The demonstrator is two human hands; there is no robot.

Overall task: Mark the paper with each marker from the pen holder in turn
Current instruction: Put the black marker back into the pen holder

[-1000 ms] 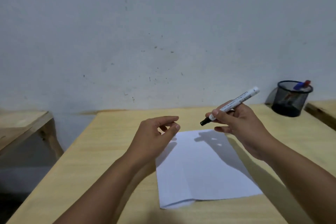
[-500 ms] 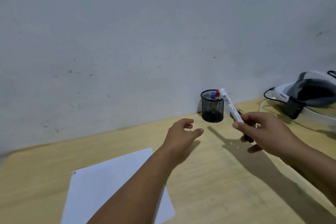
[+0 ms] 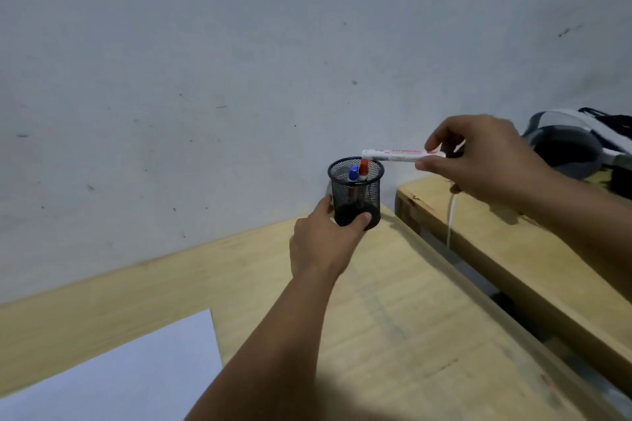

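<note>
A black mesh pen holder (image 3: 356, 193) stands on the wooden table near the wall. A blue-capped marker (image 3: 353, 174) and a red-capped marker (image 3: 364, 168) stick up inside it. My left hand (image 3: 325, 243) grips the holder's base. My right hand (image 3: 485, 161) holds a white marker (image 3: 393, 154) lying level, its free end just above the holder's right rim. The white paper (image 3: 119, 376) lies at the lower left of the table.
The wooden table (image 3: 393, 318) ends at a gap on the right. Beyond it a second wooden surface (image 3: 496, 243) carries a grey and white headset (image 3: 567, 147) and a white cable (image 3: 450, 219). A grey wall rises behind.
The view swung right, away from the paper. My left hand reached forward and took hold of the pen holder. My right hand carried the white marker over the holder's rim.
</note>
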